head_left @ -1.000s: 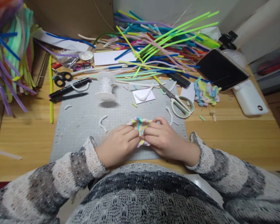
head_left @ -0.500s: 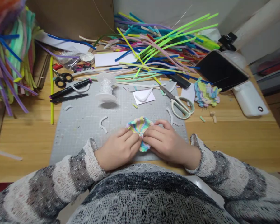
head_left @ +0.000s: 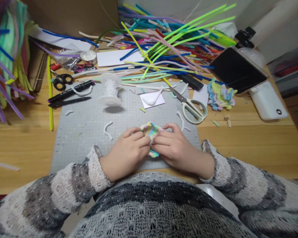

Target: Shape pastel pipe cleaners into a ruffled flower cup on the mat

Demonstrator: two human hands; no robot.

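Between my two hands, low over the grey cutting mat, is a pastel striped pipe-cleaner piece with a wavy edge. Its stripes are yellow, pink, blue and green. My left hand pinches it from the left, fingers curled in. From the other side my right hand grips it, with the fingertips of both hands meeting near its middle. Fingers cover much of the piece's sides, and the thumbs are mostly hidden. Bent white pipe-cleaner bits lie on the mat to either side.
Beyond my hands stand a spool of clear thread and white-handled scissors. Black markers and small black scissors lie left. A pipe-cleaner heap fills the back. At right are a ruffled pastel piece and a dark-screened device.
My left hand has come up and wraps further over the left side of the striped piece, so less of it shows. The view has shifted slightly.
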